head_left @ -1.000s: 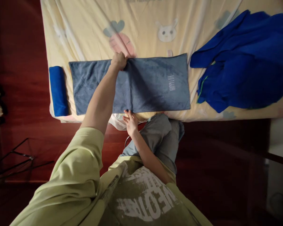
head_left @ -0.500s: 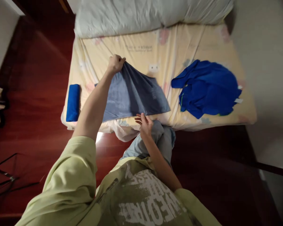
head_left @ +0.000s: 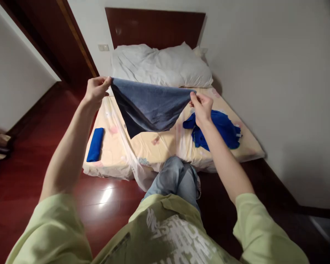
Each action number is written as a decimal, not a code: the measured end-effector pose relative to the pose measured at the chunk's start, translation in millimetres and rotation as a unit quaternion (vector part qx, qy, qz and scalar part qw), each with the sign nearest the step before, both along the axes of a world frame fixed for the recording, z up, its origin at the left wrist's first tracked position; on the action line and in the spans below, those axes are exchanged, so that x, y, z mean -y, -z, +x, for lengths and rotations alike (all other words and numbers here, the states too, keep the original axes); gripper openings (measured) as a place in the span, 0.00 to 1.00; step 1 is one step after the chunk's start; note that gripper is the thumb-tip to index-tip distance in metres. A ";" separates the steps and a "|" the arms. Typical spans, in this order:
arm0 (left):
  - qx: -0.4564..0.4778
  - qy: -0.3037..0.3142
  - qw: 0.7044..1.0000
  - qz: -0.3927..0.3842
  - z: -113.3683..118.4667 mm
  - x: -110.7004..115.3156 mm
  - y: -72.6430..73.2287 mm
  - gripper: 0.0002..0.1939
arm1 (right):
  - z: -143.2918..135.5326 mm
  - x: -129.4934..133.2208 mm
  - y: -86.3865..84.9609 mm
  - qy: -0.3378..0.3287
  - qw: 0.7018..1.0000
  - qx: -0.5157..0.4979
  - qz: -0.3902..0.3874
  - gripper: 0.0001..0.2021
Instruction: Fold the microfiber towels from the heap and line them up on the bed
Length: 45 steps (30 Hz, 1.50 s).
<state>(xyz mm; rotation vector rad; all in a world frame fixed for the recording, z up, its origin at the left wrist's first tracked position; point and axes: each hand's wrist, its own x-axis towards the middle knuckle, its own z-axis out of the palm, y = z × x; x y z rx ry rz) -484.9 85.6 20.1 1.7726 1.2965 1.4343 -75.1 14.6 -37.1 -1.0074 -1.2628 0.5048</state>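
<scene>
Left hand (head_left: 98, 90): pinching one end of the towel (head_left: 154, 104) by its top edge. Right hand (head_left: 203, 109): pinching the other end. Cloth hangs between them, over the bed (head_left: 165, 151). Roll (head_left: 95, 145) below left hand; blue garment (head_left: 224, 126) beyond right.

I saw both arms (head_left: 64, 150) stretched forward and apart, the left hand (head_left: 96, 90) and right hand (head_left: 204, 107) raised, each set in a pinch.

White bedding (head_left: 165, 68) below dark headboard (head_left: 155, 27), wall plate (head_left: 103, 47), reddish floor (head_left: 24, 165)
</scene>
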 end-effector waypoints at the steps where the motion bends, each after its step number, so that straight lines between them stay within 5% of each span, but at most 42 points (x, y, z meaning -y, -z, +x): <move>1: 0.030 -0.004 1.000 -0.004 -2.0 6.8 -6.1 0.14 | -0.4 -4.6 -13.2 -0.006 1.000 -0.001 0.006 0.24; 5: 0.103 0.001 0.995 -0.004 -3.8 27.9 -20.3 0.14 | -2.3 -11.0 -49.4 -0.019 1.000 -0.015 -0.001 0.22; 10: 0.133 -0.010 0.991 0.005 -0.8 39.2 -20.4 0.16 | 3.4 -2.7 -63.7 -0.044 0.998 -0.031 -0.032 0.23; 22: 0.099 -0.013 0.993 -0.065 -2.5 76.8 10.5 0.20 | 4.5 29.0 -42.3 -0.036 0.997 -0.033 -0.059 0.19; 30: 0.122 0.081 0.977 -0.154 -16.9 147.6 29.5 0.20 | 13.3 83.1 -33.5 -0.106 0.970 -0.088 -0.201 0.16; 34: 0.107 0.073 0.965 -0.227 -19.9 170.1 41.4 0.23 | 18.5 101.2 -24.2 -0.115 0.955 -0.090 -0.257 0.14; 39: 0.117 0.061 0.958 -0.253 -18.1 156.4 64.3 0.19 | 17.1 82.8 -4.5 -0.143 0.936 -0.113 -0.301 0.15; 45: 0.096 0.036 0.967 -0.234 -15.5 79.2 102.1 0.15 | 1.4 5.7 30.2 -0.125 0.927 -0.144 -0.323 0.19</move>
